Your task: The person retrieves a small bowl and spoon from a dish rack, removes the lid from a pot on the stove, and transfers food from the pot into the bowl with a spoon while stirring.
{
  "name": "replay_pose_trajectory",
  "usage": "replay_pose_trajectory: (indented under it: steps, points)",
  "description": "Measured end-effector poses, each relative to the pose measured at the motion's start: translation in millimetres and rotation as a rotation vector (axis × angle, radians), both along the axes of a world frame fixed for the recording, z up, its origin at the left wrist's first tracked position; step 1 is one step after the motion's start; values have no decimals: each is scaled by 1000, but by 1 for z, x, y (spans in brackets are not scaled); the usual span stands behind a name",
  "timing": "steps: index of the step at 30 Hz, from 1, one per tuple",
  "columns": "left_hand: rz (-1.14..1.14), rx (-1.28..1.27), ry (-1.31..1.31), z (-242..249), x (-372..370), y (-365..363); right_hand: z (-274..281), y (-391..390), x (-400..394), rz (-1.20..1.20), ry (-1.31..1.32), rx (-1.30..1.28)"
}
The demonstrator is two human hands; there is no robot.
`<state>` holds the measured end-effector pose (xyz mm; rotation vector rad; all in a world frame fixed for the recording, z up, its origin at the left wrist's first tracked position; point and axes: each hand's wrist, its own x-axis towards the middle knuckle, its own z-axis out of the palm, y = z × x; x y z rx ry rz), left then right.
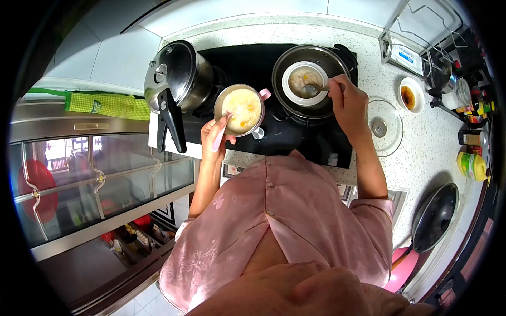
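My left hand (215,137) is closed around the near-left side of a metal bowl (217,105) with a pink handle on its far right. Pale, yellowish porridge (243,107) fills much of this bowl. A pink spoon handle (219,138) leans over the rim, pressed under my left thumb. My right hand (345,100) grips a metal spoon (319,88), whose head dips into a white bowl (288,87) of similar porridge. That white bowl sits inside a metal pot (278,62) on the stove.
A pressure cooker (182,73) stands at the stove's (232,55) left. Right of the stove lie a glass lid (387,134) and a small white bowl (416,87) with brown residue. A black wok (436,216), a yellow bottle (472,166) and a wire rack (387,45) are farther right.
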<state>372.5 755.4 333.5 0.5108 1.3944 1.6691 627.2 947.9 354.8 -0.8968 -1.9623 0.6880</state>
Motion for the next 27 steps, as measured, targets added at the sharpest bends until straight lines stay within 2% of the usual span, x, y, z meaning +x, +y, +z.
replay_pose_trajectory:
  steps: [5, 17, 21, 27]
  points:
    - [22, -3, 0, 0, 0, -1, -17, 9, -4, -118, 141, -164]
    - [31, -20, 12, 1, 2, 1, -40, 25, -19, -124, 214, -267]
    - [25, -20, 18, 2, 2, 1, -40, 30, -16, -112, 156, -323]
    - [19, -12, 15, 6, 6, 3, -32, 35, -13, -116, 248, -443]
